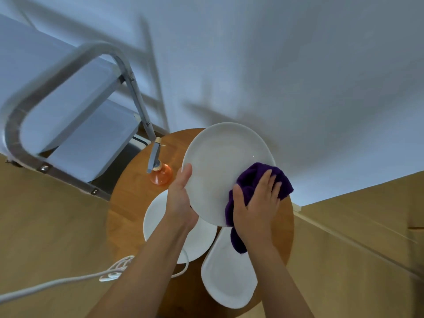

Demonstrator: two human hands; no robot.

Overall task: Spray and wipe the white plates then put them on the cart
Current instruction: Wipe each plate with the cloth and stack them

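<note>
1. Both forearms reached up from the bottom edge toward the round wooden table (128, 216), which I take as the landmark.
2. Above the table, the left hand (181, 198) held the lifted white plate (220, 166) by its left rim, with the thumb on the face. The other fingers were behind the plate and I could not tell how they lay.
3. The right hand (257, 207) pressed the purple cloth (254, 177) on the lower right part of that plate, its fingers straight and a little apart.
4. On the table, two more white plates rested: a round one (156, 221) under the left wrist and an oval one (227, 276) nearer the camera.
5. At the far side of the table stood the orange spray bottle (160, 174); the cart (75, 125) was just to the left of the table.
6. The step in hand looked like wiping. The next move probably called for finishing the wipe, then carrying the plate left to a cart shelf.
</note>
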